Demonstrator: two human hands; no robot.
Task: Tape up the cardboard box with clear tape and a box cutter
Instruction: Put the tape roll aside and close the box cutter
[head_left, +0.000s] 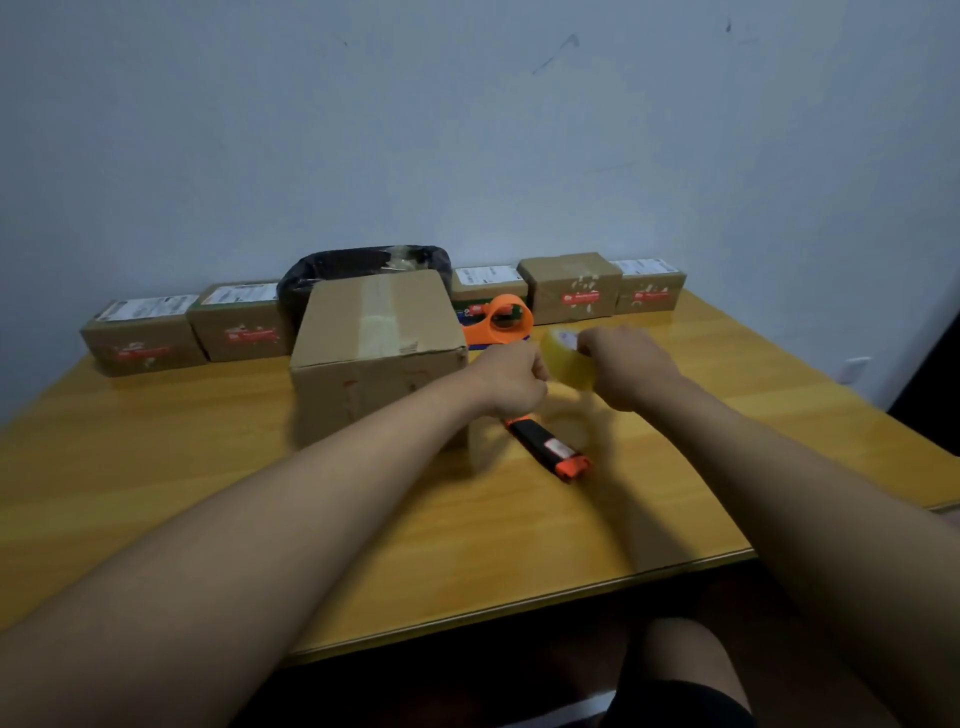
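A plain cardboard box stands on the wooden table, its top flaps closed with a strip of tape along the seam. Just right of it, my right hand grips a roll of clear yellowish tape held above the table. My left hand is curled at the roll's left side and seems to pinch the tape's loose end; blur hides the detail. A black and orange box cutter lies on the table below my hands.
An orange tape dispenser lies behind the box. Several small labelled cartons line the back edge against the wall, with a black plastic bag among them. The table's front edge runs near my knee.
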